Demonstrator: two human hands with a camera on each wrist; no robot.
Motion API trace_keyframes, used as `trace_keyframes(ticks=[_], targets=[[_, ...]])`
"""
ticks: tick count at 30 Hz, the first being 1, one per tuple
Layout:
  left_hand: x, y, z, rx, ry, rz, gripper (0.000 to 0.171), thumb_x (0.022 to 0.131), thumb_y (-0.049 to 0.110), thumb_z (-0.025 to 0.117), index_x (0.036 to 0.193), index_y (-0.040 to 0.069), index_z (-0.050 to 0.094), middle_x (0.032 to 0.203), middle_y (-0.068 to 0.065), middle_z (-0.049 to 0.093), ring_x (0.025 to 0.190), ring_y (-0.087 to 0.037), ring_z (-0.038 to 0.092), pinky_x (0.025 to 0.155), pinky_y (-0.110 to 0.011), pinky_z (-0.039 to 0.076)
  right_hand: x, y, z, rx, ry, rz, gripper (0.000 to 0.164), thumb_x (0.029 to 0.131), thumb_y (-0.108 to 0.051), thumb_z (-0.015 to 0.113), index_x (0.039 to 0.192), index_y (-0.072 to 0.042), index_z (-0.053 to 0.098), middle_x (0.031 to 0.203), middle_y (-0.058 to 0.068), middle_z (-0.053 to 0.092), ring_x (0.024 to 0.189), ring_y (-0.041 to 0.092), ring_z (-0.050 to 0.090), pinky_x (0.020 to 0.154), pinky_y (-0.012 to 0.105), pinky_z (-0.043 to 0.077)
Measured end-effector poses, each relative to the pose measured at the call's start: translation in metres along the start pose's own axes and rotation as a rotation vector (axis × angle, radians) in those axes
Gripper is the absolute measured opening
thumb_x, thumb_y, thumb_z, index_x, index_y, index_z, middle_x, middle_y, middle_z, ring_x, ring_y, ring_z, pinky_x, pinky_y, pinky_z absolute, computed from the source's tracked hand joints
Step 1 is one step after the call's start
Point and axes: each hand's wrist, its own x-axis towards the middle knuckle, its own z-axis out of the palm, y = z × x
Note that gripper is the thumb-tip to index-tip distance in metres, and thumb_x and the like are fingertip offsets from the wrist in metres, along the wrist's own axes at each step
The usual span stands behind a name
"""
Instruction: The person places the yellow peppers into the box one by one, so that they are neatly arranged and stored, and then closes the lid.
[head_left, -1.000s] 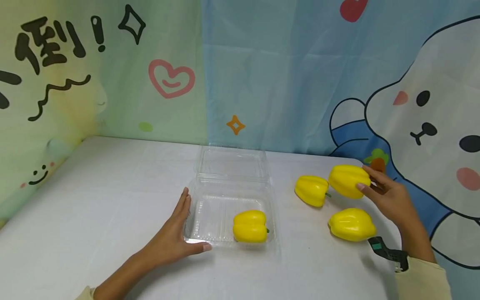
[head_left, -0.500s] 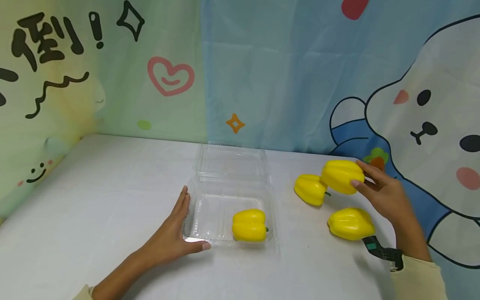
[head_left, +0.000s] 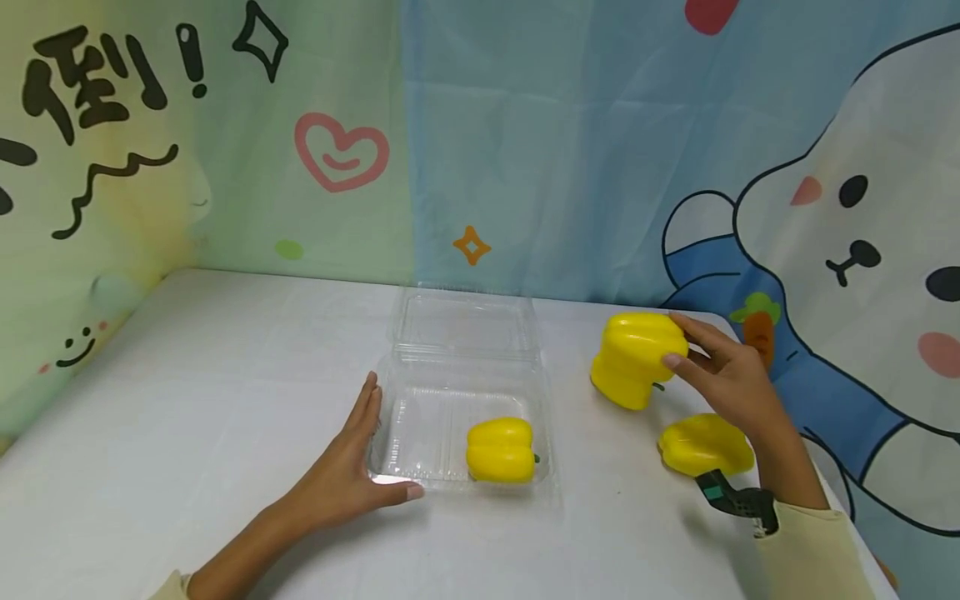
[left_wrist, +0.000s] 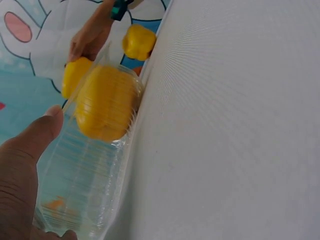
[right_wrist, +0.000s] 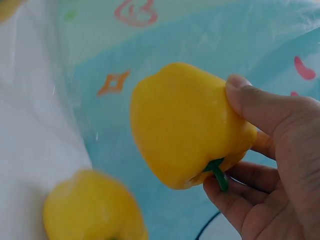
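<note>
My right hand (head_left: 731, 387) holds a yellow bell pepper (head_left: 643, 336) up off the table, thumb on one side and fingers on the other. In the right wrist view, a green stem shows on this held pepper (right_wrist: 185, 125). It partly covers a second bell pepper (head_left: 626, 387) lying on the table. Another bell pepper (head_left: 705, 446) lies nearer, below my right wrist. A clear plastic clamshell box (head_left: 427, 433) stands with its lid folded back, one bell pepper (head_left: 500, 452) in its right part. My left hand (head_left: 348, 475) rests at the box's near left corner, fingers straight, thumb along the front rim.
The white table (head_left: 247, 375) runs back to a printed cloth backdrop (head_left: 525, 150). The box's lid (head_left: 465, 325) lies flat toward that cloth. A black wrist strap (head_left: 738, 500) sits on my right wrist.
My right hand has carried its bell pepper leftward and slightly up, so it now overlaps the bell pepper lying at the left of the group. My left hand and the box have stayed put.
</note>
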Motion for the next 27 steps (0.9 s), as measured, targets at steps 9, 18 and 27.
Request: trace_keyframes(ticks=[9, 18, 27], targets=[[0.0, -0.001, 0.0, 0.01, 0.003, 0.008, 0.132, 0.066, 0.06, 0.082, 0.153, -0.005, 0.007, 0.162, 0.001, -0.012, 0.147, -0.028, 0.005, 0.111, -0.054, 0.022, 0.002, -0.026, 0.016, 0.021, -0.007, 0.009, 0.056, 0.094, -0.018, 0.066, 0.146, -0.013, 0.047, 0.142, 0.005, 0.049, 0.119, 0.006, 0.052, 0.091, 0.014, 0.042], [0.0, -0.002, 0.001, -0.007, 0.002, 0.003, 0.133, 0.065, 0.061, 0.082, 0.153, -0.005, 0.007, 0.162, 0.0, -0.011, 0.147, -0.027, 0.005, 0.112, -0.053, 0.021, 0.004, -0.038, 0.04, 0.083, -0.069, -0.079, 0.055, 0.092, -0.012, 0.068, 0.144, -0.009, 0.048, 0.142, 0.007, 0.05, 0.118, 0.005, 0.051, 0.093, 0.016, 0.042], [-0.001, -0.001, 0.002, -0.014, 0.004, -0.003, 0.132, 0.066, 0.057, 0.084, 0.153, -0.004, 0.007, 0.161, 0.005, -0.012, 0.147, -0.026, 0.004, 0.112, -0.054, 0.02, 0.009, -0.041, 0.058, 0.163, -0.127, -0.13, 0.055, 0.091, -0.006, 0.068, 0.143, -0.008, 0.049, 0.141, 0.008, 0.049, 0.117, 0.005, 0.052, 0.094, 0.018, 0.043]])
